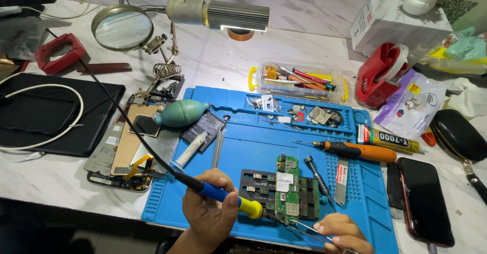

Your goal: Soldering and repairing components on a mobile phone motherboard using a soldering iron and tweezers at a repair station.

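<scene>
Down at the blue mat's (264,147) near edge, hands grip soldering iron (231,199) and tweezers (309,230).

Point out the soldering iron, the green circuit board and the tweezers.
soldering iron (231,198), head view, on its blue and yellow grip in the left hand.
green circuit board (287,189), head view, middle of the board.
tweezers (309,230), head view, on the thin metal arms.

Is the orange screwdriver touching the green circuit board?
Apart. The head view shows bare blue mat between the orange screwdriver and the green circuit board.
</scene>
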